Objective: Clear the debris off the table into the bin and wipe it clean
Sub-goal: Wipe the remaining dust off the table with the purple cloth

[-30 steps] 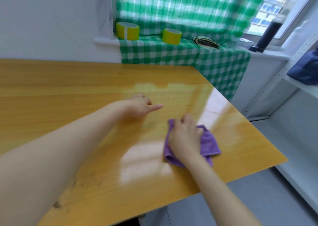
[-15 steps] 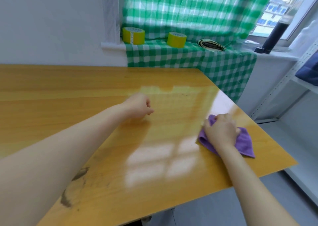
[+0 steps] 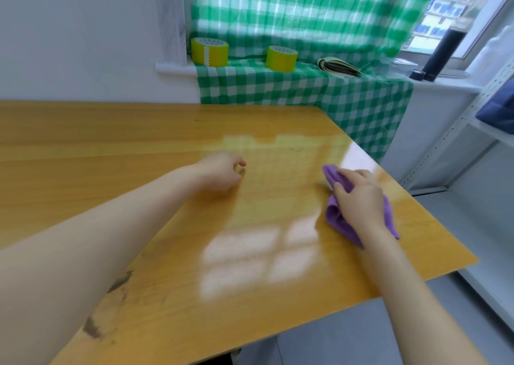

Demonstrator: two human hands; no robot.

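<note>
Head view looks down on our two bare forearms stretched over a glossy yellow wooden tabletop [image 3: 139, 147]. Our right grip [image 3: 358, 198] lies on top of a crumpled purple microfibre cloth [image 3: 335, 217], fingers bent over it and thumb pressed into its folds, so it is grasping the cloth against the wood. The cloth sits near the tabletop's right edge. Purple shows beyond the fingertips, to the left of the palm and beneath the wrist. Our left grip [image 3: 219, 171] rests on the wood near the middle, well apart from the cloth, clenched into a loose fist with nothing visible inside it. Dark smudges [image 3: 93, 330] mark the surface close to the near left edge, just beside our left forearm. Window light reflects as pale panes between the arms. Beyond the tabletop, a wide yellow tape roll [image 3: 209, 51] and a narrower yellow tape roll [image 3: 281, 58] stand apart on a sill draped with green-and-white checked fabric [image 3: 278, 86].
</note>
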